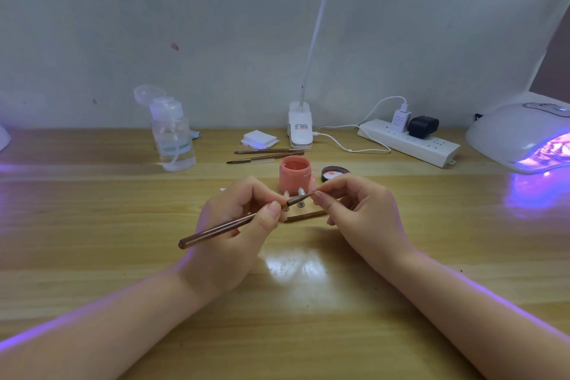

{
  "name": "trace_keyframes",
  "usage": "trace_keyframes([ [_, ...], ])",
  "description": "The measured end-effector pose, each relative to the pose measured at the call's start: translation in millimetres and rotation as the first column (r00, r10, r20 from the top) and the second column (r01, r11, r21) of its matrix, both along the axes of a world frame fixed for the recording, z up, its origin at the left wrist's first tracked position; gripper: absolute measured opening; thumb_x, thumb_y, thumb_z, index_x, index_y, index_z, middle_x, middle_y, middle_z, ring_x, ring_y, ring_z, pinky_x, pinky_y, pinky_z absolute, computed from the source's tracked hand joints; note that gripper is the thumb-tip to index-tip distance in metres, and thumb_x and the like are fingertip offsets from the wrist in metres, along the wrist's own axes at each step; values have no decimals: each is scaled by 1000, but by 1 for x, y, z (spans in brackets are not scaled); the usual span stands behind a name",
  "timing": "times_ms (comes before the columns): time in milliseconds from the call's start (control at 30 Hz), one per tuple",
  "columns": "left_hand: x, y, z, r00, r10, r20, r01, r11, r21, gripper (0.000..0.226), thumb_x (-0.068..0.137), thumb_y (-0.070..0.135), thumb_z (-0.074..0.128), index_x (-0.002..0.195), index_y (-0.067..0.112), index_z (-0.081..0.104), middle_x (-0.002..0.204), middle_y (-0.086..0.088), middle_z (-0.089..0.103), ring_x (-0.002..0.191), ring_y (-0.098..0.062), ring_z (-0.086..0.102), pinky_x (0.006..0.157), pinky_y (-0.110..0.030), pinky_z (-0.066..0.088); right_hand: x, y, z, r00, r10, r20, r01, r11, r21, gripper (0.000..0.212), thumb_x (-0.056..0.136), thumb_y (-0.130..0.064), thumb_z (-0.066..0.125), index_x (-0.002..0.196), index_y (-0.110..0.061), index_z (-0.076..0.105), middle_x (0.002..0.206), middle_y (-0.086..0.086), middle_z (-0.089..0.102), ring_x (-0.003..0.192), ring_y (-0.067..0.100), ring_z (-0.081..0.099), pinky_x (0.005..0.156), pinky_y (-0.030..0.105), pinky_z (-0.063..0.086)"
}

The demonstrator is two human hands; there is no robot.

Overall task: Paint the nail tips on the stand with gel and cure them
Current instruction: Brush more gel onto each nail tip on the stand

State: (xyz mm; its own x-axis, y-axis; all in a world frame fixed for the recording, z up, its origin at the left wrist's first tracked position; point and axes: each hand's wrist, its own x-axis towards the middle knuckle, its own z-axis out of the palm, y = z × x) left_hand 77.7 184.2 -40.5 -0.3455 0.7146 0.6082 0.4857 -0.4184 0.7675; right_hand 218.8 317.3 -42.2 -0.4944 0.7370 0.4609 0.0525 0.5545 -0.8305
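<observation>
My left hand (237, 222) grips a thin brown gel brush (216, 230) near its metal ferrule, handle pointing down-left. My right hand (361, 210) pinches the brush's bristle tip between thumb and forefinger. Both hands hover just over a small wooden stand (303, 215) that carries several clear nail tips (301, 193) on metal posts, partly hidden by my fingers. Behind the stand is an open jar of pink gel (294, 174), with its dark lid (334, 173) lying to the right. A white curing lamp (521, 136) glows purple at the far right.
A clear pump bottle (172, 136) stands at the back left. Two spare brushes (265, 155) lie behind the jar, near a stack of white pads (258, 138). A clip lamp base (300, 128) and a power strip (410, 142) with plugs line the back wall.
</observation>
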Motion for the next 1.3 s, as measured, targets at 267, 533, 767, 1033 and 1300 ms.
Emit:
trace_keyframes([
  [267,1,2,-1,999,33,42,-32,999,-38,13,83,42,57,87,33,64,83,3,73,79,-13,69,73,-27,56,-1,0,0,999,42,-22,-43,998,-35,13,82,-11,75,77,-22,71,68,-2,68,59,21,61,53,17,47],
  [533,1,1,1,999,30,32,-30,999,11,13,86,36,56,88,27,64,83,4,72,75,-10,68,70,-23,55,-1,2,-2,999,32,-10,-32,999,-31,15,82,-13,76,76,-26,70,70,-3,68,57,20,63,54,19,49],
  [767,3,0,1,998,38,-59,-41,998,-49,13,84,35,61,89,27,69,85,0,73,81,-14,68,72,-23,51,0,1,-2,1000,-19,17,18,999,30,11,82,-17,76,79,-26,71,69,-9,68,61,25,62,67,46,54],
  [1033,2,2,2,995,81,-54,-83,996,-31,7,86,31,64,90,27,68,85,7,74,82,-10,69,71,-17,51,0,0,-3,999,-43,33,41,997,58,10,82,-19,76,79,-27,70,69,-10,68,62,25,62,68,48,53],
  [1300,-1,1,2,996,92,-2,-92,996,4,14,84,37,54,83,26,63,79,8,71,74,-5,65,67,-17,50,0,-1,-1,998,-48,-34,47,999,-11,8,83,-16,74,80,-23,71,72,-2,71,64,27,64,66,51,54],
])
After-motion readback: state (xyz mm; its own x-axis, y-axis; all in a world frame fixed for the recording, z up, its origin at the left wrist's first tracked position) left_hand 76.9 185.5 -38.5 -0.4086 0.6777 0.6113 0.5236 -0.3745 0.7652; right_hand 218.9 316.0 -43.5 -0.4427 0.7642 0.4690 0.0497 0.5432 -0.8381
